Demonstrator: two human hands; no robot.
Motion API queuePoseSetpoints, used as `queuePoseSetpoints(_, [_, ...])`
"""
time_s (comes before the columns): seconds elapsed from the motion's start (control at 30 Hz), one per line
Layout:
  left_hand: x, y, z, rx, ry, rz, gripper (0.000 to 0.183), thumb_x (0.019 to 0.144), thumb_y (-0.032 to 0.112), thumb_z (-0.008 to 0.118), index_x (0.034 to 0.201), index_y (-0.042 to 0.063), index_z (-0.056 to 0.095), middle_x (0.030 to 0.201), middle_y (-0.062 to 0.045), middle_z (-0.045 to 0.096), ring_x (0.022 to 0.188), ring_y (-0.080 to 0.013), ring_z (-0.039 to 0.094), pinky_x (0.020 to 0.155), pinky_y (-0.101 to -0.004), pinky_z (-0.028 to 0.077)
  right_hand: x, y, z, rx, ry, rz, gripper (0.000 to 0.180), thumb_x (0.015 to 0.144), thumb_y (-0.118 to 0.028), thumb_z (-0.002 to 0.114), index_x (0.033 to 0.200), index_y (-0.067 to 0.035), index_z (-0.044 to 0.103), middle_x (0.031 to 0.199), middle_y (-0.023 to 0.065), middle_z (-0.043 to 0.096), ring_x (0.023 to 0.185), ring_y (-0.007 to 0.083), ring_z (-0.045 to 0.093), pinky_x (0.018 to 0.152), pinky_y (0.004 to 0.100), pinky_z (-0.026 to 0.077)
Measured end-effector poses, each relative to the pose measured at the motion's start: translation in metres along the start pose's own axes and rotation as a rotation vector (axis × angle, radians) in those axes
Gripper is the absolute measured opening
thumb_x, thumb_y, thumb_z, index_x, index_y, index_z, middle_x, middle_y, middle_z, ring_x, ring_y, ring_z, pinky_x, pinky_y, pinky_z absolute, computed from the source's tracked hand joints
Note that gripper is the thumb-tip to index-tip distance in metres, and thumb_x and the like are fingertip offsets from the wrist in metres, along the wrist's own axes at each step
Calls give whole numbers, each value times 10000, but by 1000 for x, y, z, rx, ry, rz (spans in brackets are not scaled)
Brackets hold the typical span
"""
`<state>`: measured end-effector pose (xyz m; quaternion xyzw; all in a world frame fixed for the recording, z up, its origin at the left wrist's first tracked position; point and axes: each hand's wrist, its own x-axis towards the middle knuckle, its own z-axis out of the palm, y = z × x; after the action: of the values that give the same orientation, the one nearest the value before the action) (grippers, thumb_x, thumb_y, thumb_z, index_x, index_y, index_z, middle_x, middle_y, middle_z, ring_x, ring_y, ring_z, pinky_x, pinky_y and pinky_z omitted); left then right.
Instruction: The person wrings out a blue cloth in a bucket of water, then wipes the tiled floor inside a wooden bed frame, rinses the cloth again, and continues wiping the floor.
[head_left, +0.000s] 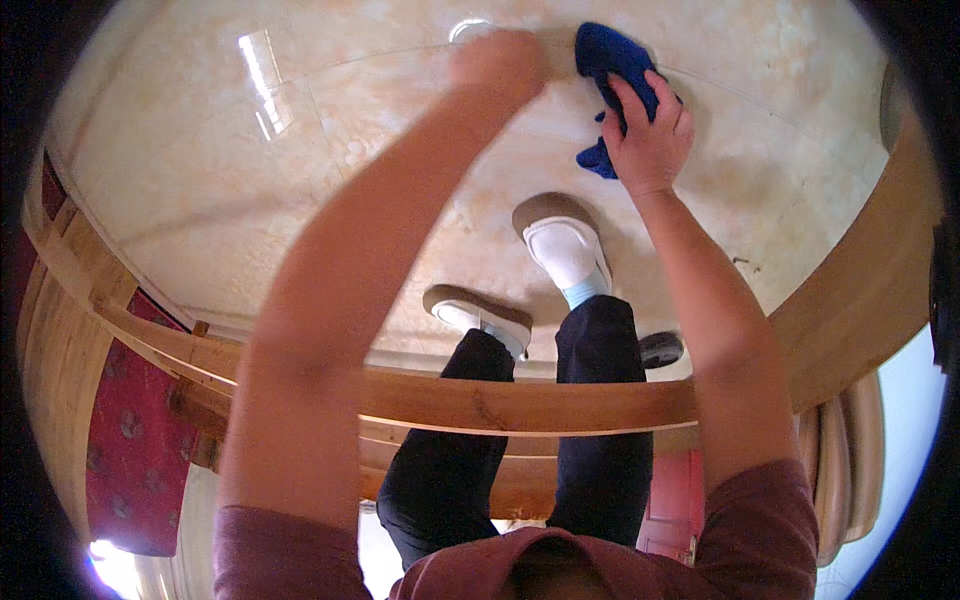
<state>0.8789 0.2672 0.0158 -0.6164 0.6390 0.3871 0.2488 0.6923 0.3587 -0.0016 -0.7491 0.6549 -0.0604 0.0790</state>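
Observation:
A dark blue cloth (611, 52) lies bunched on the glossy, marble-patterned tile floor (420, 180). My right hand (656, 146) grips its near part from above, fingers spread over the folds, and a loose end sticks out beneath the palm. Left of the cloth and apart from it is my left hand (501, 66). It is blurred, and its fingers cannot be made out; I see nothing in it. Two white shoes (562, 244) on my feet stand on the floor, nearer to me than the cloth.
A wooden rail (525, 405) crosses my legs. A broad curved-looking wooden board (847, 255) stands at right, with a dark round object (660, 349) near my foot. Red patterned fabric (135, 442) hangs by wooden furniture at left. Window light reflects on the floor.

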Motion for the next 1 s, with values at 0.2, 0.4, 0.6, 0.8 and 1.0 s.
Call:
queuePoseSetpoints(0.2, [-13, -20, -12, -142, 138, 119, 190, 773, 208, 591, 856, 62, 678, 840, -166, 656, 793, -309, 645, 709, -402, 514, 27, 7, -24, 146, -145, -13, 318, 670, -239, 672, 982, -281, 627, 1109, 29, 492, 1000, 275, 472, 838, 412, 419])
queuePoseSetpoints(0.4, [-127, -122, -104, -491, 175, -69, 307, 847, 289, 593, 755, -4, 599, 582, -39, 512, 556, -96, 456, 533, -275, 390, 108, -8, -63, 802, -472, -192, 196, 783, -116, 603, 972, -66, 625, 1042, 69, 573, 994, 201, 539, 886, 293, 412])
queuePoseSetpoints(0.6, [-322, -93, -125, -1098, 283, -423, 250, 833, 237, 626, 749, 2, 622, 720, -83, 605, 681, -149, 552, 618, -278, 438, 256, -121, -99, 1073, -887, -482, 277, 746, -187, 557, 1013, -170, 630, 1054, 65, 610, 992, 273, 555, 843, 413, 440])
queuePoseSetpoints(0.8, [-411, -56, -83, -2151, 244, -377, 173, 878, 215, 572, 900, 44, 582, 945, -125, 582, 838, -249, 559, 747, -383, 471, 258, -242, -12, 234, -155, -872, 284, 737, -182, 600, 1018, -177, 632, 1198, 54, 538, 1065, 284, 511, 900, 470, 372])
queuePoseSetpoints(1.0, [-403, -56, -34, -2379, 258, -434, 257, 861, 212, 583, 791, -36, 586, 775, -206, 581, 682, -248, 575, 641, -351, 495, 210, -171, 34, 204, -413, -921, 257, 739, -211, 629, 989, -267, 646, 1225, -47, 523, 1162, 241, 433, 928, 481, 357])
